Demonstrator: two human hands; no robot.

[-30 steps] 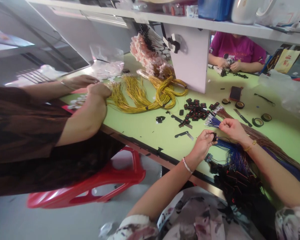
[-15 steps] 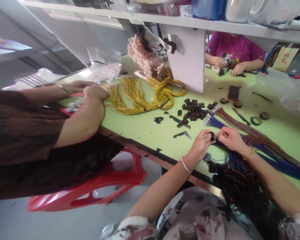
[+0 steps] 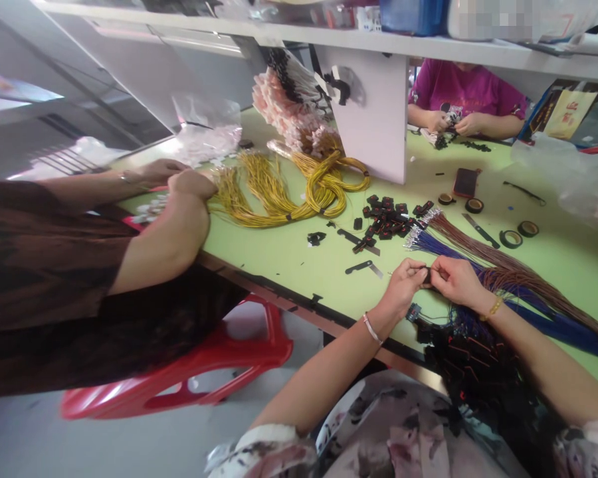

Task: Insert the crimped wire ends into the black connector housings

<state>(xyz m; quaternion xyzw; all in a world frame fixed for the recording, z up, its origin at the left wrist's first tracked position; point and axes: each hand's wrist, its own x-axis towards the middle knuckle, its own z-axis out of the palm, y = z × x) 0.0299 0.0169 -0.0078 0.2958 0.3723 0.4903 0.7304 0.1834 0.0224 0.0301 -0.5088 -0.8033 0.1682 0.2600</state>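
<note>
Between my two hands is a small black connector housing [image 3: 427, 276], partly covered by fingers. My left hand [image 3: 403, 284] pinches it from the left. My right hand [image 3: 457, 281] has its fingers closed against its right side; whether a wire end is in them is too small to tell. Just behind lie a bundle of blue wires [image 3: 431, 245] and a bundle of brown wires [image 3: 463, 239] with bare metal tips. A pile of black connector housings [image 3: 387, 219] sits beyond my left hand. Below my wrists hangs a dark heap of wired black connectors [image 3: 483, 362].
Knives [image 3: 363, 267] and rolls of black tape [image 3: 511, 239] lie on the green table [image 3: 289, 259]. Yellow wire bundles [image 3: 279, 199] lie left of centre. One co-worker's arm [image 3: 164, 245] reaches in at left; another person [image 3: 466, 99] sits opposite. A red stool [image 3: 179, 378] stands below.
My right hand has closed in on the left one, and the black connector housing is now more hidden. Across the table, the other person's hands have come together.
</note>
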